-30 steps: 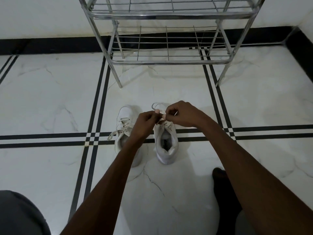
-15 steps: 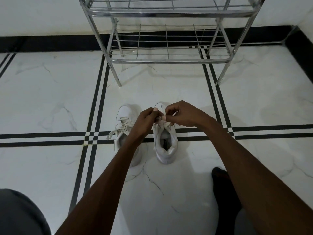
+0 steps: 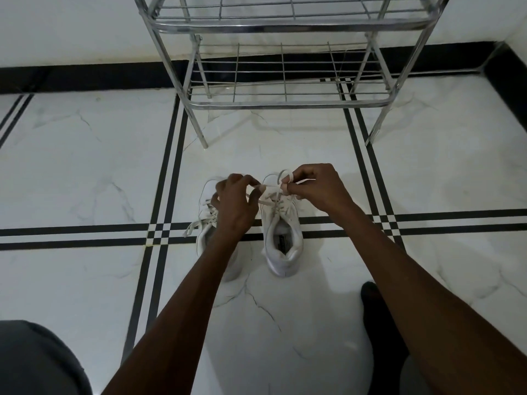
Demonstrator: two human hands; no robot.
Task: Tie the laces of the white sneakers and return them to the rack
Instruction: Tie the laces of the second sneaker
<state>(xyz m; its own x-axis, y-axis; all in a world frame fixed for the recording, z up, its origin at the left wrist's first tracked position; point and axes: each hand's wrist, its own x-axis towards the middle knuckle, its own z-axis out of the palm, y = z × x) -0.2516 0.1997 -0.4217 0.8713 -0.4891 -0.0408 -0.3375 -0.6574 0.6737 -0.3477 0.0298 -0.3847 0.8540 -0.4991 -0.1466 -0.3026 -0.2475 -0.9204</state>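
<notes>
Head view: my two hands work over the right sneaker [image 3: 282,238] on the marble floor [image 3: 85,166].
Left hand [image 3: 233,203]: pinched on one lace end.
Right hand [image 3: 316,186]: pinched on a lace loop [image 3: 281,175].
Left sneaker [image 3: 206,223]: just beside – laces loose.
Rack [image 3: 285,104]: beyond both, shelves bare.

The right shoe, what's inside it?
Looking down into the right shoe, you can see its white padded lining and a dark label on the insole. The toe end is hidden under the tongue and laces, so nothing can be told there.
</notes>
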